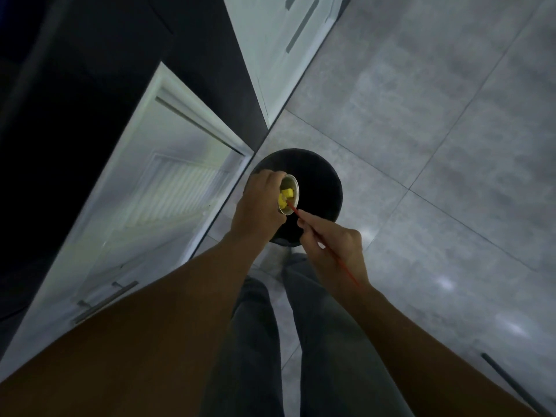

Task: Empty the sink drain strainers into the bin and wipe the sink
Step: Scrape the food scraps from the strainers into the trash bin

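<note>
Here the left hand grips a metal strainer tipped over the round black bin on the floor. Yellow scraps sit inside it. The right hand pinches a thin red stick, its tip in the strainer.

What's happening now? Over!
Left hand grips strainer over bin. Right hand pokes yellow bits with red stick. Nothing blocking.

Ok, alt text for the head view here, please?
Left hand holds a small round metal strainer with yellow scraps over a round black bin, while the right hand pokes them with a thin red stick. Grey tiled floor below.
</note>
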The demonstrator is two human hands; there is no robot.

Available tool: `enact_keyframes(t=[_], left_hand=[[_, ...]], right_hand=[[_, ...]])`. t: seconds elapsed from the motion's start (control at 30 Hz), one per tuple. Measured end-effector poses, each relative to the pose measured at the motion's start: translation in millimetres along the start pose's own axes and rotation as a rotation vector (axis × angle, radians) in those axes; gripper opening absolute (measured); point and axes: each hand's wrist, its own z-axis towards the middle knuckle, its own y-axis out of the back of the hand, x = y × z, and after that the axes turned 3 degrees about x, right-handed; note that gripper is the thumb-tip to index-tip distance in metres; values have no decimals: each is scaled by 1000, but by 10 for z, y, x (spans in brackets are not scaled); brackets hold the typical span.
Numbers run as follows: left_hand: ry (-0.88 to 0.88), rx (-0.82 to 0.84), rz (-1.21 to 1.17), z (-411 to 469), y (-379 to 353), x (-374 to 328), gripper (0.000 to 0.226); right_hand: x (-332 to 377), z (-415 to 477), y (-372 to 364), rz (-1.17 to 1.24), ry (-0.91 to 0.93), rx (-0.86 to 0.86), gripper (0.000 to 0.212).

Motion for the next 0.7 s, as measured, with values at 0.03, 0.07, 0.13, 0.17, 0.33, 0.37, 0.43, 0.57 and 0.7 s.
enact_keyframes(t=[0.03, 0.07, 0.13, 0.17, 0.33, 0.37, 0.43, 0.57, 0.7], left_hand=[[1, -4, 1, 11, -13, 2, 73], [-2, -7, 6, 24, -27, 8, 73], [-9, -11, 21, 47, -59, 17, 73], [-10, -11, 28, 58, -78, 18, 72], [-4, -4, 42, 100, -160, 32, 73], [1, 0, 45, 104, -167, 37, 75], [7, -2, 41, 109, -169, 46, 75], [17, -13, 28, 108, -173, 60, 75], [26, -23, 4, 123, -161, 86, 77]], right_hand=[[-13, 19, -2, 7, -15, 2, 23], [-28, 39, -5, 7, -34, 3, 23], [-59, 57, -12, 2, -55, -5, 24], [-72, 51, -16, -3, -53, -18, 24], [-130, -18, -32, -6, -20, -84, 24], [-143, -20, -35, 2, -6, -98, 24], [-159, -11, -46, 21, 16, -99, 24], [-198, 20, -69, 18, 25, -20, 25], [-220, 49, -66, 94, -10, -104, 24]])
